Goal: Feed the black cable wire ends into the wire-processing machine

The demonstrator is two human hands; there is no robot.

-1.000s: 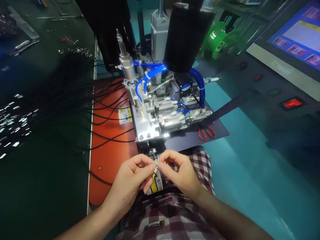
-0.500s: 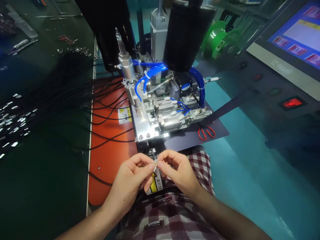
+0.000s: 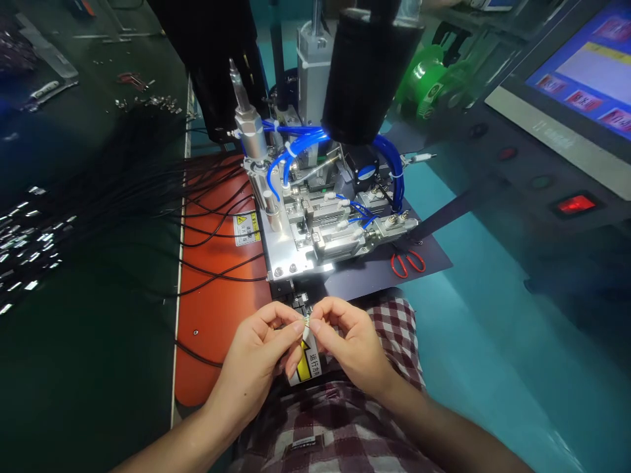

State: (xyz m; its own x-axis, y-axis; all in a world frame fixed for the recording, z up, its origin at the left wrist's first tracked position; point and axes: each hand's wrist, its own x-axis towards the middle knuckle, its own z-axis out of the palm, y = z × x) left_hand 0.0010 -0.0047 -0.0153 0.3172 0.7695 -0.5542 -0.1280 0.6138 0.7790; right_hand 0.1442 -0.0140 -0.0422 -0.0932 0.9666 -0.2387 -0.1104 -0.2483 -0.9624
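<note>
The tiny pale piece (image 3: pixel 306 322) sits in the narrow gap between the two sets of fingertips, just above the label with the yellow arrow (image 3: pixel 304 366). It looks like thin strands or a very small fitting, though too little of it shows to say which. It is probably almost weightless, thin enough to bend, and easily bent out of shape or dropped; a light pinch at its ends, with little pull between them, seems the safest hold. The left hand (image 3: pixel 269 338) pinches it from one side between thumb and forefinger, the other fingers curled beneath. The right hand (image 3: pixel 349 338) pinches it from the other side, thumb against bent forefinger. The fingertips cover both ends, so whether it joins anything longer cannot be told. Just beyond, the black track (image 3: pixel 298 300) is partly masked by the hands, and the metal machine (image 3: pixel 335 243) stands past it. To the left, black cables (image 3: pixel 217 226) cross the orange board (image 3: pixel 211 335); their far ends on the dark table (image 3: pixel 98 381) blur into glare. At upper right, the screen (image 3: pixel 582 72) is cut off by the frame, its writing unreadable.
</note>
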